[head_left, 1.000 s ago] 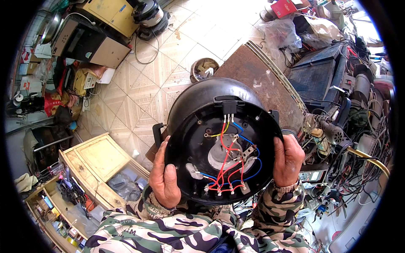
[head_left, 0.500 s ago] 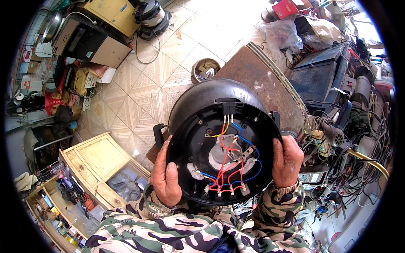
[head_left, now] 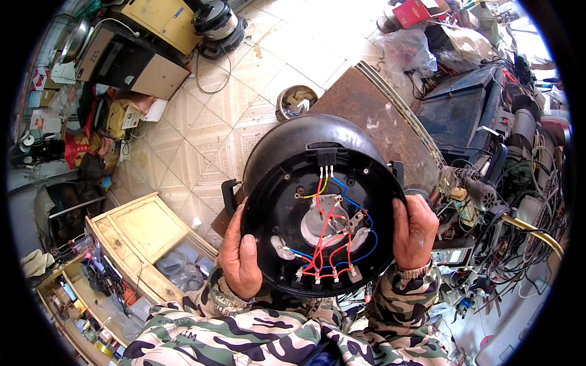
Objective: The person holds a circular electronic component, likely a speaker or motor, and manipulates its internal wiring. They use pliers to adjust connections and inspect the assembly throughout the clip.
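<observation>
A black electric cooking pot [head_left: 287, 146] is tipped so that its open underside faces me. Red and blue wires, with a short yellow-green one, run across the exposed wiring [head_left: 326, 244] from a black power socket [head_left: 326, 157] at the far edge. Around a grey metal disc [head_left: 314, 222] in the middle, the wires meet several terminals on the near side. My left hand [head_left: 240, 259] grips the rim at the left, its thumb raised along the near side. At the right, my right hand [head_left: 416, 235] is closed on the opposite rim. The fingers behind the pot are hidden.
A brown board-topped table [head_left: 360, 110] lies beyond the pot, beside a small bin [head_left: 296, 100]. Tangled cables and parts [head_left: 519, 207] crowd the right. A wooden cabinet [head_left: 143, 235] with an open drawer stands at the left. Another cooker [head_left: 215, 24] sits on the tiled floor.
The pot has shifted very slightly to the left and tilted a little. Both hands keep their hold on its rim.
</observation>
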The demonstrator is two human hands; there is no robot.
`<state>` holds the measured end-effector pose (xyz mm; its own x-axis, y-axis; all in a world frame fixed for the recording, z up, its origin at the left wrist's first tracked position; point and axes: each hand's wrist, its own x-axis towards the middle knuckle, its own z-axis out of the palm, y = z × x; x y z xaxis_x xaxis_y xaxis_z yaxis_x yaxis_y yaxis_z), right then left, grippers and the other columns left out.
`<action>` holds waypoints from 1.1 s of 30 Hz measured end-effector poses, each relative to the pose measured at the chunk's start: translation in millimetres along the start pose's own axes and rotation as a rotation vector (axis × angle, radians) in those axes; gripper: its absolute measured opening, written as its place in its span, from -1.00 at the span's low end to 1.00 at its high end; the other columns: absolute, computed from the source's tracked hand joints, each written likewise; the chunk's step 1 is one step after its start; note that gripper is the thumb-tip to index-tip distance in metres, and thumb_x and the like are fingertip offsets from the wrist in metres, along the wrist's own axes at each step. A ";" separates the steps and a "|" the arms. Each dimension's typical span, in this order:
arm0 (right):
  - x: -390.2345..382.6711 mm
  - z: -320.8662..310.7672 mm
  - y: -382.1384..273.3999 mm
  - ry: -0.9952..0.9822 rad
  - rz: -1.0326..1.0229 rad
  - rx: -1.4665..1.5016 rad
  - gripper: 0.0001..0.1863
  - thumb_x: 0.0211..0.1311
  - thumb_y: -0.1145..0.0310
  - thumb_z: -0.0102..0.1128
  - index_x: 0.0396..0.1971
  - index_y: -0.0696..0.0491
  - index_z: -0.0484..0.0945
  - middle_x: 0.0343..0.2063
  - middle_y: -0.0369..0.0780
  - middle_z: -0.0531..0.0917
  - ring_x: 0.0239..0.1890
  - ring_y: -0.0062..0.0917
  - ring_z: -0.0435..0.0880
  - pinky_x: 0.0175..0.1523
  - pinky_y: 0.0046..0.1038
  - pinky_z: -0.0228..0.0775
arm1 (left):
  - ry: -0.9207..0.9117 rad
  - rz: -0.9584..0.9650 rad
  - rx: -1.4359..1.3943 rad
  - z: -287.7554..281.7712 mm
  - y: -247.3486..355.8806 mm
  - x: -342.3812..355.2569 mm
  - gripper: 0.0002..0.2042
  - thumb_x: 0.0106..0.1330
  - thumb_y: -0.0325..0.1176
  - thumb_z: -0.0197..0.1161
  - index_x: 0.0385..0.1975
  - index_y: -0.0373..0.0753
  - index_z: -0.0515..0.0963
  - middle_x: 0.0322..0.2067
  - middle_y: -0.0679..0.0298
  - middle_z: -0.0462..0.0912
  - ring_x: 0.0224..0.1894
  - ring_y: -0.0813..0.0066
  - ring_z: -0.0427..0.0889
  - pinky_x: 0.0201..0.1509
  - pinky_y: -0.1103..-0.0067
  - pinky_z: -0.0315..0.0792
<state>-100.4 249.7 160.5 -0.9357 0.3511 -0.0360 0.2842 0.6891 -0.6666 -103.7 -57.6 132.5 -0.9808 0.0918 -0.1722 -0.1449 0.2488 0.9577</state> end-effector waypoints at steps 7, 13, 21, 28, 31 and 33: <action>-4.9 3.0 4.2 0.029 0.010 0.025 -0.95 0.37 0.58 0.32 -0.26 0.23 0.62 -0.42 -0.03 0.57 -0.41 -0.08 0.60 -0.28 -0.28 0.43 | 0.001 0.013 -0.035 0.7 -8.2 0.2 -0.47 0.66 -0.30 -0.08 0.50 -0.49 0.30 0.39 -0.05 0.51 0.42 0.23 0.50 0.52 0.41 0.29; -6.4 3.3 4.6 0.047 0.022 0.032 -0.95 0.37 0.58 0.32 -0.27 0.23 0.62 -0.41 -0.02 0.59 -0.39 -0.07 0.62 -0.28 -0.26 0.44 | 0.008 0.026 -0.005 1.8 -6.6 1.6 -0.47 0.66 -0.29 -0.07 0.51 -0.46 0.30 0.37 -0.02 0.54 0.36 0.31 0.54 0.42 0.48 0.38; -3.3 1.2 5.8 0.038 0.012 0.035 -0.93 0.38 0.53 0.33 -0.25 0.23 0.65 -0.40 -0.01 0.61 -0.37 -0.06 0.65 -0.26 -0.28 0.46 | 0.014 0.026 -0.051 6.8 -3.2 1.2 -0.47 0.68 -0.28 -0.09 0.52 -0.48 0.27 0.38 -0.04 0.53 0.36 0.30 0.54 0.44 0.47 0.35; -8.0 4.7 11.3 0.064 0.066 0.098 -0.86 0.42 0.45 0.36 -0.19 0.23 0.70 -0.44 -0.05 0.60 -0.44 -0.18 0.64 -0.30 -0.31 0.45 | 0.041 0.028 -0.082 9.0 -9.4 -1.5 -0.48 0.68 -0.31 -0.08 0.50 -0.51 0.29 0.37 -0.04 0.53 0.37 0.26 0.53 0.49 0.41 0.33; -12.9 1.1 11.7 0.083 0.082 0.177 -0.83 0.45 0.44 0.34 -0.13 0.25 0.71 -0.42 -0.07 0.63 -0.42 -0.24 0.66 -0.27 -0.36 0.47 | 0.050 0.050 -0.061 8.3 -12.4 0.6 -0.48 0.68 -0.30 -0.06 0.50 -0.51 0.30 0.36 -0.03 0.55 0.36 0.26 0.54 0.50 0.40 0.33; -18.9 1.4 16.9 0.107 0.070 0.212 -0.82 0.46 0.44 0.33 -0.12 0.25 0.71 -0.41 -0.08 0.64 -0.41 -0.27 0.67 -0.26 -0.38 0.49 | 0.057 0.045 -0.096 11.0 -12.2 1.5 -0.48 0.68 -0.30 -0.06 0.50 -0.51 0.30 0.35 -0.03 0.55 0.35 0.26 0.55 0.49 0.40 0.34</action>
<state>-78.3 253.8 148.9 -0.8846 0.4660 -0.0160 0.2868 0.5167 -0.8067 -102.0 -49.9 118.0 -0.9920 0.0452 -0.1180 -0.1100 0.1517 0.9823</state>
